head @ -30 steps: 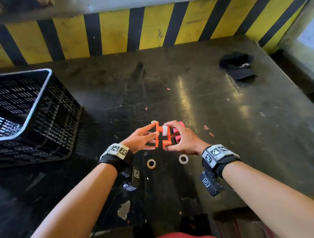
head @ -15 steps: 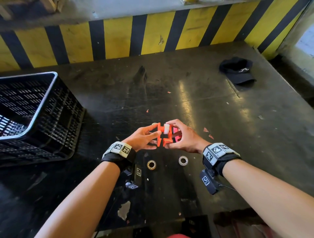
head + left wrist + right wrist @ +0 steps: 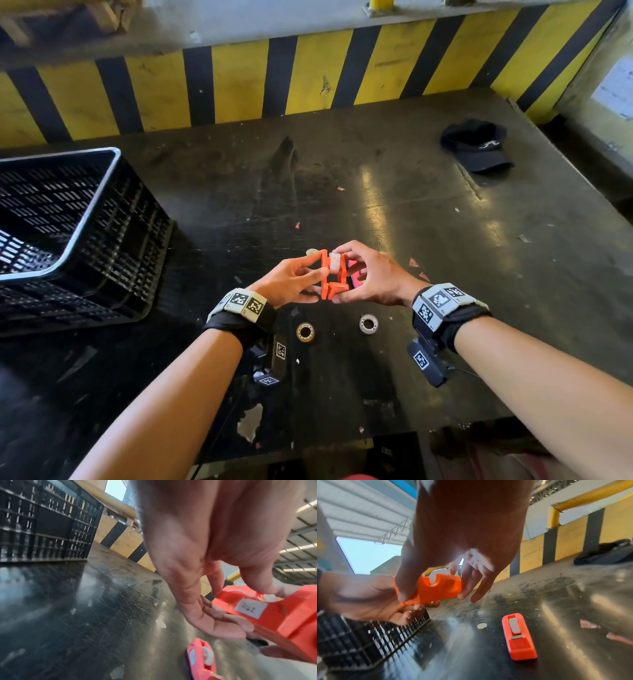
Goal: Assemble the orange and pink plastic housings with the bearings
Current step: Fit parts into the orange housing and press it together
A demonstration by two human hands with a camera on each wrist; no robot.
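Note:
I hold the orange housing above the dark table between both hands, with a white roller seated in its top slot. My left hand pinches its left side, thumb on the face that carries a white label. My right hand grips its right side between thumb and fingers. The pink housing lies flat on the table under my right hand, a white roller in its slot; it also shows in the left wrist view. Two loose bearings lie on the table near my wrists.
A black slotted crate stands at the left of the table. A black cap lies at the back right. A yellow and black striped barrier runs along the far edge. Small pink scraps are scattered near my right hand.
Both hands have kept hold of the orange housing and shifted slightly, tilting it a little. The bearings and the pink housing have not moved.

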